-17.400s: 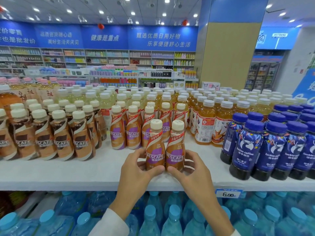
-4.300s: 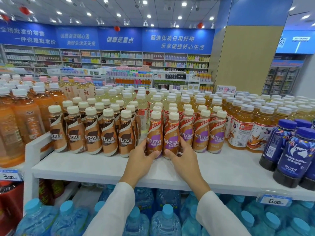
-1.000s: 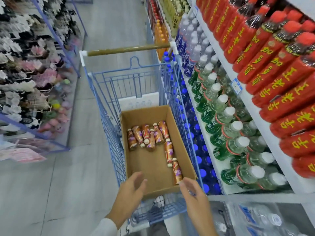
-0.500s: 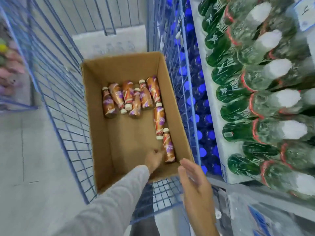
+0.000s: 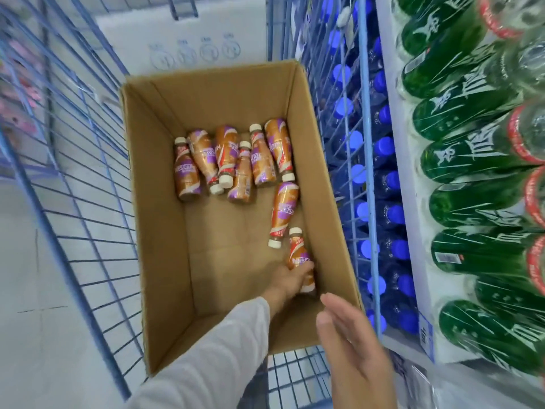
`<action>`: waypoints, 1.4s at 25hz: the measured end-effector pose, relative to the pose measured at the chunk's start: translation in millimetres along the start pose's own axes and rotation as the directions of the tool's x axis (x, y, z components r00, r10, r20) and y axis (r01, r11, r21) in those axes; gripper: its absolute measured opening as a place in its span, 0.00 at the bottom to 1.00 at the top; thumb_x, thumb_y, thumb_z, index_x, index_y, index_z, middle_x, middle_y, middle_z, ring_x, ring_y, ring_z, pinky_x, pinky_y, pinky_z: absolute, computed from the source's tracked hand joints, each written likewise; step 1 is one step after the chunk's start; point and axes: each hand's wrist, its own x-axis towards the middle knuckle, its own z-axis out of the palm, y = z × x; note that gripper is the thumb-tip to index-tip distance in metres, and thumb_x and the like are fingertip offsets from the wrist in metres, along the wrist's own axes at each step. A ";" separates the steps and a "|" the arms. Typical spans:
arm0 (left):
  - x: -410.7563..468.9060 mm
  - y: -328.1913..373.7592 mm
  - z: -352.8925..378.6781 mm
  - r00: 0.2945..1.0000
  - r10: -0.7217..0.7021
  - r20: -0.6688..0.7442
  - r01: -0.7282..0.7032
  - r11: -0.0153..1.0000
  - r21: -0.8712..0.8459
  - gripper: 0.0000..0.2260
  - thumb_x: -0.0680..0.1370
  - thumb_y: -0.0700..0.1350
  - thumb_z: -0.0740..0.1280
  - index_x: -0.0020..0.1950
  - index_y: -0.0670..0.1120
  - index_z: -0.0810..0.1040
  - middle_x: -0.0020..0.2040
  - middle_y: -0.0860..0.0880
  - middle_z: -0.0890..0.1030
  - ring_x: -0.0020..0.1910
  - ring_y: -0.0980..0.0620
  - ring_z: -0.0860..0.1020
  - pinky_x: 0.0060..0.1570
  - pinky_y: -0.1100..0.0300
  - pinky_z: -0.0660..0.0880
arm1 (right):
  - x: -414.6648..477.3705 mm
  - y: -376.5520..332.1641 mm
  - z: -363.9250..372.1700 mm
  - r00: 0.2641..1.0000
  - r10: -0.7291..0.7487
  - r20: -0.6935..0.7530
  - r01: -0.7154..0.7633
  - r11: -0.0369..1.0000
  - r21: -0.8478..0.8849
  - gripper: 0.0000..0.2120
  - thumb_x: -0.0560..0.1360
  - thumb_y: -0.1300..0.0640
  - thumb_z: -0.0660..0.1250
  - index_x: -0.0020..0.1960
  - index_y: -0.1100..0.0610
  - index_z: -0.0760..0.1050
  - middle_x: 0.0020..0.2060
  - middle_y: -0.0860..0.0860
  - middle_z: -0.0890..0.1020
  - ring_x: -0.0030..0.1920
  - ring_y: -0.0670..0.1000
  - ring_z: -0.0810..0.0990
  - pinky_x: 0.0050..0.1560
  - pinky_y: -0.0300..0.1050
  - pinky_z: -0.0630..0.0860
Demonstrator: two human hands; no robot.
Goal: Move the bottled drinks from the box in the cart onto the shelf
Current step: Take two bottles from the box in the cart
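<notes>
Lying flat on the floor of an open cardboard box (image 5: 153, 231), which sits inside a blue wire cart (image 5: 73, 202): eight small orange-and-purple coffee bottles with cream caps.

- Nearest bottle (image 5: 298, 255): against the right wall at the near end of the box, cap pointing far. The left hand (image 5: 287, 280) reaches down into the box, fingers curled round the lower body of this bottle. Whether the bottle rests on the cardboard or is just lifted cannot be told.
- Second bottle (image 5: 284, 208): just beyond the first along the right wall, cap pointing near, close beside the first bottle's cap.
- Cluster of six bottles (image 5: 233, 160): far half of the box, packed side by side, caps pointing mixed ways, some overlapping.
- Right hand (image 5: 351, 338): above the near right corner of the box, fingers straight and slightly apart, holding nothing.
- Pale sleeve (image 5: 212, 355): covers the left forearm to the wrist.
- White carton (image 5: 182, 33): in the cart, beyond the box.
- White shelf (image 5: 413, 231): right of the cart, stocked with green bottles (image 5: 472, 160). Blue-capped bottles (image 5: 386, 184) stand lower down, seen through the cart's wire side. A price tag (image 5: 424, 338) hangs on the near edge.
</notes>
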 end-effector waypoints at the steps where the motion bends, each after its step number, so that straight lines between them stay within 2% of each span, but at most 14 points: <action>1: -18.0 7.0 -8.7 1.000 0.000 0.010 0.000 1.000 0.016 0.25 0.68 0.61 0.75 0.57 0.46 0.81 0.49 0.46 0.85 0.44 0.50 0.84 0.48 0.57 0.81 | 2.4 -5.2 2.7 1.000 0.012 0.028 -0.012 1.000 -0.007 0.15 0.68 0.47 0.72 0.54 0.43 0.84 0.54 0.37 0.85 0.58 0.37 0.80 0.62 0.42 0.73; 4: -73.5 17.5 -45.8 0.999 0.046 0.015 -0.046 0.999 0.003 0.27 0.69 0.66 0.72 0.61 0.51 0.78 0.51 0.49 0.86 0.48 0.50 0.85 0.56 0.53 0.80 | 19.3 -24.9 17.2 0.991 0.015 0.136 -0.011 1.000 -0.025 0.11 0.74 0.48 0.73 0.56 0.42 0.82 0.55 0.36 0.84 0.58 0.35 0.79 0.61 0.39 0.72; 7: -121.2 24.3 -87.7 0.991 0.072 -0.117 -0.092 0.980 -0.178 0.15 0.75 0.58 0.72 0.57 0.52 0.77 0.50 0.48 0.85 0.47 0.50 0.85 0.40 0.64 0.80 | 53.8 -41.8 49.5 0.978 -0.017 0.210 0.040 0.994 -0.104 0.10 0.78 0.50 0.71 0.59 0.44 0.80 0.54 0.38 0.83 0.57 0.34 0.79 0.59 0.32 0.73; 9: -143.1 27.9 -113.7 0.977 0.072 -0.202 -0.121 0.962 -0.244 0.14 0.74 0.56 0.73 0.56 0.52 0.78 0.50 0.47 0.86 0.48 0.48 0.85 0.41 0.60 0.81 | 86.0 -50.8 83.3 0.968 -0.030 0.248 0.070 0.985 -0.156 0.10 0.79 0.49 0.70 0.60 0.46 0.78 0.54 0.39 0.83 0.56 0.36 0.79 0.59 0.32 0.74; 13: -152.6 26.6 -149.4 0.959 0.074 -0.275 -0.147 0.955 -0.256 0.29 0.66 0.62 0.76 0.63 0.51 0.78 0.53 0.45 0.85 0.50 0.45 0.85 0.42 0.57 0.80 | 160.4 -59.3 155.0 0.956 -0.016 0.292 0.112 0.943 -0.314 0.20 0.79 0.44 0.67 0.68 0.50 0.74 0.59 0.44 0.80 0.61 0.44 0.78 0.62 0.44 0.74; 15: -148.4 22.9 -158.7 0.952 0.063 -0.299 -0.148 0.952 -0.268 0.43 0.54 0.69 0.79 0.64 0.51 0.78 0.53 0.42 0.85 0.51 0.42 0.84 0.52 0.46 0.81 | 190.0 -60.6 181.0 0.962 -0.003 0.273 0.108 0.923 -0.370 0.24 0.79 0.42 0.65 0.70 0.54 0.72 0.60 0.47 0.80 0.62 0.50 0.78 0.63 0.48 0.74; 16: -146.5 20.0 -161.9 0.951 0.055 -0.304 -0.145 0.949 -0.281 0.45 0.51 0.70 0.79 0.63 0.51 0.79 0.52 0.41 0.85 0.51 0.40 0.84 0.57 0.41 0.80 | 201.8 -59.2 189.7 0.967 0.009 0.255 0.095 0.915 -0.393 0.24 0.80 0.43 0.65 0.70 0.55 0.72 0.59 0.48 0.80 0.62 0.51 0.78 0.62 0.47 0.73; 19: -138.4 11.0 -169.1 0.958 0.024 -0.287 -0.109 0.953 -0.283 0.40 0.49 0.68 0.78 0.58 0.53 0.81 0.49 0.43 0.87 0.50 0.41 0.85 0.61 0.40 0.77 | 240.9 -49.1 203.4 0.990 -0.070 0.122 0.116 0.896 -0.428 0.18 0.77 0.50 0.67 0.64 0.57 0.74 0.55 0.49 0.80 0.57 0.54 0.80 0.56 0.46 0.74; 21: -135.5 11.1 -168.8 0.960 0.004 -0.281 -0.089 0.952 -0.291 0.40 0.49 0.68 0.79 0.57 0.54 0.81 0.49 0.44 0.87 0.50 0.43 0.85 0.62 0.42 0.76 | 265.6 -44.5 207.8 0.990 -0.125 0.069 0.143 0.881 -0.451 0.21 0.75 0.49 0.66 0.65 0.57 0.74 0.56 0.55 0.82 0.56 0.57 0.81 0.59 0.53 0.78; 26: -133.5 21.1 -167.7 0.975 0.007 -0.221 -0.079 0.944 -0.319 0.27 0.57 0.59 0.84 0.49 0.51 0.80 0.41 0.44 0.87 0.45 0.41 0.85 0.60 0.44 0.77 | 298.9 -26.8 231.8 0.995 -0.066 0.070 0.095 0.743 -0.662 0.37 0.79 0.46 0.66 0.79 0.61 0.54 0.72 0.60 0.70 0.71 0.62 0.71 0.69 0.54 0.70; 28: -129.9 20.6 -167.7 0.973 -0.019 -0.231 -0.055 0.949 -0.312 0.25 0.56 0.57 0.80 0.48 0.52 0.78 0.42 0.46 0.86 0.46 0.41 0.83 0.60 0.42 0.77 | 302.0 -20.0 240.2 0.997 -0.063 0.035 0.071 0.759 -0.648 0.39 0.79 0.45 0.65 0.79 0.61 0.50 0.74 0.60 0.68 0.72 0.62 0.69 0.70 0.56 0.70; 30: -126.8 21.4 -168.2 0.973 -0.056 -0.224 -0.024 0.939 -0.342 0.26 0.54 0.55 0.77 0.49 0.51 0.77 0.44 0.45 0.85 0.49 0.39 0.82 0.60 0.40 0.77 | 308.0 -13.3 239.3 0.997 -0.076 0.022 0.073 0.779 -0.623 0.37 0.78 0.46 0.67 0.78 0.61 0.53 0.72 0.59 0.70 0.71 0.62 0.71 0.69 0.56 0.71; 33: -130.2 27.0 -167.7 0.973 -0.078 -0.217 -0.009 0.928 -0.374 0.36 0.48 0.55 0.84 0.53 0.50 0.78 0.50 0.41 0.84 0.51 0.35 0.82 0.59 0.38 0.77 | 311.2 -13.6 222.3 0.997 -0.011 0.078 0.047 0.875 -0.482 0.35 0.76 0.47 0.70 0.75 0.60 0.60 0.68 0.56 0.74 0.68 0.59 0.74 0.67 0.56 0.73; 35: -132.2 27.5 -167.6 0.972 -0.076 -0.223 -0.013 0.927 -0.375 0.36 0.47 0.54 0.83 0.52 0.50 0.78 0.50 0.40 0.84 0.50 0.35 0.82 0.58 0.38 0.78 | 300.0 -19.8 207.3 0.991 0.048 0.128 0.000 0.936 -0.353 0.33 0.77 0.47 0.70 0.75 0.59 0.64 0.66 0.54 0.77 0.65 0.56 0.76 0.62 0.50 0.74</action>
